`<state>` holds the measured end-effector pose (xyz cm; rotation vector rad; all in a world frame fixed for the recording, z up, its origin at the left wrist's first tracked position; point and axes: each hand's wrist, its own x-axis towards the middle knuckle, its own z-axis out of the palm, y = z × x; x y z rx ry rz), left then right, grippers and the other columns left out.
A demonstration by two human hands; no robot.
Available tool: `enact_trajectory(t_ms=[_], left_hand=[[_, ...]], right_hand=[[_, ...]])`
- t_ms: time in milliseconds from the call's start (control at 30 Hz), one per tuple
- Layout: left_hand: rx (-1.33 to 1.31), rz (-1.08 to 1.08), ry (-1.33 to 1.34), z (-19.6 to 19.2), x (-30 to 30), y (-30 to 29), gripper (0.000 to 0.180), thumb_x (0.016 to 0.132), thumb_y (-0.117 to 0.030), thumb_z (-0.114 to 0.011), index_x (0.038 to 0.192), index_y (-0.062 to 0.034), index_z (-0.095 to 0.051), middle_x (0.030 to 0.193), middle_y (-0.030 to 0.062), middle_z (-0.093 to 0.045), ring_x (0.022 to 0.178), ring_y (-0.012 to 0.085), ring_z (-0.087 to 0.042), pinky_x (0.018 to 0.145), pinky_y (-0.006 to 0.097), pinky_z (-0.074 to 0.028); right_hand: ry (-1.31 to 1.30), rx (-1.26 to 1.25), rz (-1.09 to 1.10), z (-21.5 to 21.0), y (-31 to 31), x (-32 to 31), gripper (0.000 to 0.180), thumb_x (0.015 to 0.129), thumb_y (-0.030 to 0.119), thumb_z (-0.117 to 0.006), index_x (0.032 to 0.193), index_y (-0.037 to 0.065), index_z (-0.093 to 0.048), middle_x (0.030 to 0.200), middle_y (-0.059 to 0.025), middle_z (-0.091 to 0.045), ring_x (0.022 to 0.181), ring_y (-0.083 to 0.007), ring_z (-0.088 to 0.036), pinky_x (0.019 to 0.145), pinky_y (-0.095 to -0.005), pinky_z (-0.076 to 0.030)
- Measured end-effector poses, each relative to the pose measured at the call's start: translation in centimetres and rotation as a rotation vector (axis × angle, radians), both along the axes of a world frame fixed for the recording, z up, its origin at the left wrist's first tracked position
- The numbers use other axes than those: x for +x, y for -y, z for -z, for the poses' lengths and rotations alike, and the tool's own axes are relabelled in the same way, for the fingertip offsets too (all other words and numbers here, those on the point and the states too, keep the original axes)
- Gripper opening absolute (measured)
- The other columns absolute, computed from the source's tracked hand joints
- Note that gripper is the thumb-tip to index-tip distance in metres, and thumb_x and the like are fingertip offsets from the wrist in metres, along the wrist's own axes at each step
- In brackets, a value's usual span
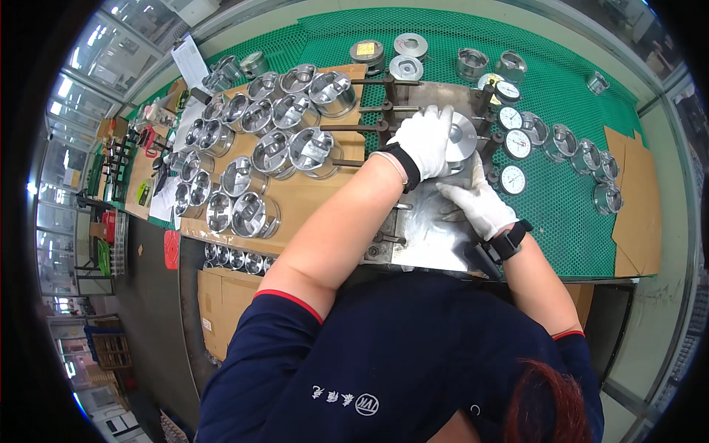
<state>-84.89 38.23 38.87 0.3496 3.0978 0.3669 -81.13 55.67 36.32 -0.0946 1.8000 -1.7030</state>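
A silver piston [463, 137] sits crown up on the metal plate [432, 232] of a gauge fixture. My left hand [427, 140], in a white glove, wraps around the piston's left side with its fingers over the far edge. Just below the piston is my right hand [480, 204], also gloved, its thumb and fingers spread apart. One of its fingers reaches up to the piston's near edge; whether it touches I cannot tell. Several dial gauges [517, 143] stand in a column right of the piston, on dark posts. Rods [343, 128] stick out on the fixture's left side.
Several pistons [316, 151] stand on cardboard [295, 203] at the left. More pistons [563, 140] stand on the green mat [569, 229] to the right. Others stand at the back, one bearing a yellow label [365, 49]. A cardboard sheet [636, 207] lies at the far right.
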Motion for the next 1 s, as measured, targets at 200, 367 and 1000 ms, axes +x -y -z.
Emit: enact_trajectory(t_ms=[200,367,1000], left_hand=[[0.025,-0.024,0.016,0.3,-0.1,0.0,0.103,0.061,-0.024,-0.085,0.147,0.0,-0.033,0.132,0.024,-0.051,0.12,0.0396,-0.057,0.1,0.044,-0.05],[0.026,-0.022,0.04,-0.1,-0.1,-0.1,0.102,0.062,-0.026,-0.085,0.146,0.0,-0.034,0.135,0.0245,-0.049,0.122,0.0402,-0.055,0.102,0.045,-0.049],[-0.309,-0.105,-0.171,-1.3,-1.4,-3.9,0.047,0.083,-0.043,-0.07,0.099,0.0015,-0.071,0.1,0.0163,-0.068,0.1,0.0318,-0.058,0.093,0.044,-0.041]], right_hand=[[0.011,0.027,-0.002,-0.2,0.2,-0.1,0.114,0.088,0.014,-0.073,0.156,0.006,0.018,0.106,-0.0139,-0.069,0.073,-0.0158,-0.069,0.061,-0.0307,-0.061],[-0.018,0.012,0.0,-0.1,0.0,-0.1,0.113,0.089,0.017,-0.073,0.156,0.003,0.017,0.107,-0.0153,-0.069,0.075,-0.0167,-0.069,0.063,-0.0305,-0.061],[-0.613,1.242,0.074,18.4,-24.8,0.3,0.084,0.089,0.045,-0.07,0.149,-0.004,-0.036,0.147,-0.0296,-0.044,0.134,-0.048,-0.044,0.114,-0.0507,-0.036]])
